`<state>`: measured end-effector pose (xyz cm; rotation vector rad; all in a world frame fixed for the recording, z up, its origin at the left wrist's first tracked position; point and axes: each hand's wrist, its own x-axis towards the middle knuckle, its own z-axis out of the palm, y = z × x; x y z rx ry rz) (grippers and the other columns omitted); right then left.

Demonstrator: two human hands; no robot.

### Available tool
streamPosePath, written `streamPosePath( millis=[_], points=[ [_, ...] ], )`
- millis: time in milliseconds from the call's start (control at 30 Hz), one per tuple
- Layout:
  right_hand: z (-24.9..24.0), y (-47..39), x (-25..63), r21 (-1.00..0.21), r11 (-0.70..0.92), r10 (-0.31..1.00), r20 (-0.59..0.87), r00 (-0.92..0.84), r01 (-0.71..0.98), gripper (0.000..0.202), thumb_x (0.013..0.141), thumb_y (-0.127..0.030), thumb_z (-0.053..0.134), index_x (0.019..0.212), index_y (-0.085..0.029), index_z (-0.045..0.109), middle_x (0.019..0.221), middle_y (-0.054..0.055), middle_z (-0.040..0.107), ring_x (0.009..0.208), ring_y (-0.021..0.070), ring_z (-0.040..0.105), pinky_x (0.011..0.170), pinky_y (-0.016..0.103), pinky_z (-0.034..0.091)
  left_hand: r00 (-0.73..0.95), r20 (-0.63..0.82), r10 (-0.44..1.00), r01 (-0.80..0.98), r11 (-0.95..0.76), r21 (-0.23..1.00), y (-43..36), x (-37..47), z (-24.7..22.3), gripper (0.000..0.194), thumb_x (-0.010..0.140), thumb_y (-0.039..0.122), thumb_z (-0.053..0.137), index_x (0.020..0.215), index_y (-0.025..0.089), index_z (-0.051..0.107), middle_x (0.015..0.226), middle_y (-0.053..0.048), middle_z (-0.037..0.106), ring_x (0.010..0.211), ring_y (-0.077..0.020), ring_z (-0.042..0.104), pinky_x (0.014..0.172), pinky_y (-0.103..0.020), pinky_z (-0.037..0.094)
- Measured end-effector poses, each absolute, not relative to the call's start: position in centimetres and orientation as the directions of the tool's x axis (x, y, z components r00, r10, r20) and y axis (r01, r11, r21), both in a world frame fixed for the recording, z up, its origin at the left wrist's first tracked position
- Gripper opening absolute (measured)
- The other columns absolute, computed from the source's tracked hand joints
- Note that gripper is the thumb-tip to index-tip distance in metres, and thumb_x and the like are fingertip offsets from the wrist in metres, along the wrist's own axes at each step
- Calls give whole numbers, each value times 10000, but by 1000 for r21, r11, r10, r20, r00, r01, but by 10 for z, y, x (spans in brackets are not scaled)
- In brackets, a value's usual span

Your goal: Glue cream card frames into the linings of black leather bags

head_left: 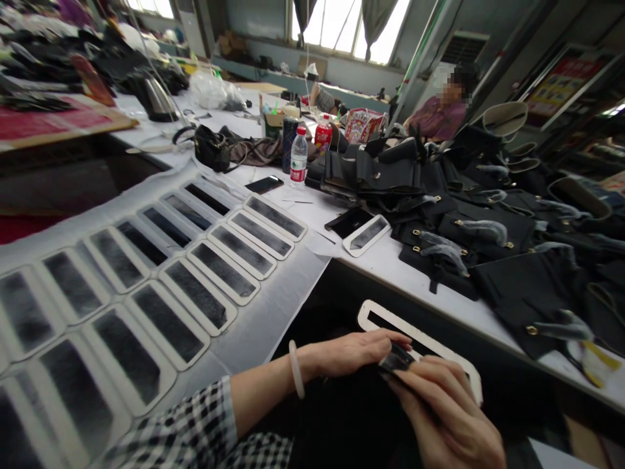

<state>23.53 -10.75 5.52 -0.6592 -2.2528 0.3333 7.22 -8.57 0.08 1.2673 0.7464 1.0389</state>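
Low in front of me, at lap height, my left hand (364, 352) reaches in from the left, with a pale bangle (296, 369) on its wrist. Its fingers point right and close against a small piece of glossy black material (398, 358); the thumb is hidden. My right hand (449, 407) grips that same piece from the right, fingers bent around it. Just behind both hands, a long white-bordered panel (375, 314) with rounded corners and a dark middle lies slanted, partly covered by the fingers. Dark material below blends together, so its shape is unclear.
Rows of white-bordered black panels (244, 251) lie on grey sheeting to the left. One similar panel (366, 235) rests near the table edge. Black bags (469, 228) are heaped right. Beyond stand a water bottle (298, 158) and a phone (264, 185). A person (437, 117) sits behind.
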Motion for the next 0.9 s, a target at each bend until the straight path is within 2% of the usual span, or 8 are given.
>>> streamPosePath(
  millis=[133, 200, 233, 300, 367, 467, 633, 900],
  points=[
    [36, -82, 235, -568, 726, 687, 582, -435, 387, 254, 854, -483, 680, 830, -235, 729, 857, 75, 656, 885, 262, 616, 758, 398, 535, 278, 116, 954, -389, 1, 921, -94, 75, -8, 794, 935, 716, 221, 1337, 116, 550, 1326, -160, 590, 1273, -304, 521, 1128, -451, 338],
    [26, -75, 239, -617, 691, 722, 568, -395, 376, 146, 866, -374, 698, 835, -232, 709, 880, 54, 643, 887, 229, 600, 771, 355, 508, 243, 152, 958, -394, -45, 918, -101, 75, -8, 804, 891, 757, 321, 1333, 123, 542, 1326, -170, 578, 1269, -328, 511, 1120, -470, 339],
    [21, -74, 241, -635, 680, 732, 564, -382, 366, 95, 870, -323, 701, 847, -232, 700, 898, 44, 635, 895, 213, 591, 785, 337, 491, 244, 161, 956, -391, -55, 919, -104, 75, -7, 786, 859, 746, 442, 1346, 135, 524, 1330, -169, 571, 1262, -338, 511, 1104, -476, 356],
    [15, -73, 243, -658, 666, 745, 560, -363, 352, 27, 876, -259, 699, 879, -234, 690, 931, 31, 616, 921, 192, 577, 817, 313, 460, 252, 157, 955, -379, -52, 924, -108, 74, -7, 772, 771, 622, 699, 1364, 171, 497, 1327, -156, 568, 1238, -343, 525, 1069, -473, 389],
    [12, -75, 243, -666, 656, 754, 562, -339, 355, 25, 878, -250, 700, 899, -237, 692, 945, 25, 604, 947, 186, 565, 831, 301, 441, 240, 148, 959, -354, -55, 934, -110, 74, -7, 781, 701, 462, 823, 1360, 200, 495, 1311, -136, 577, 1223, -333, 535, 1063, -466, 393],
    [11, -79, 239, -688, 628, 779, 557, -290, 364, 44, 867, -272, 716, 899, -246, 701, 949, 13, 580, 915, 167, 557, 805, 280, 433, 213, 173, 962, -298, -104, 949, -110, 75, -7, 742, 685, 369, 842, 1333, 205, 522, 1297, -124, 579, 1231, -324, 526, 1093, -468, 357],
    [9, -83, 234, -767, 523, 851, 496, -172, 371, 54, 854, -298, 727, 863, -248, 709, 954, 0, 539, 858, 139, 554, 777, 259, 430, 181, 199, 963, -325, -132, 936, -112, 78, -5, 666, 706, 285, 818, 1308, 186, 550, 1288, -123, 585, 1236, -315, 525, 1105, -453, 342],
    [4, -83, 230, -809, 472, 879, 462, -118, 350, 82, 837, -306, 738, 853, -239, 693, 964, 1, 561, 881, 146, 566, 811, 274, 435, 158, 181, 971, -252, -138, 958, -114, 80, -4, 567, 797, 267, 739, 1323, 192, 543, 1272, -116, 593, 1200, -286, 543, 1068, -417, 377]
  ],
)
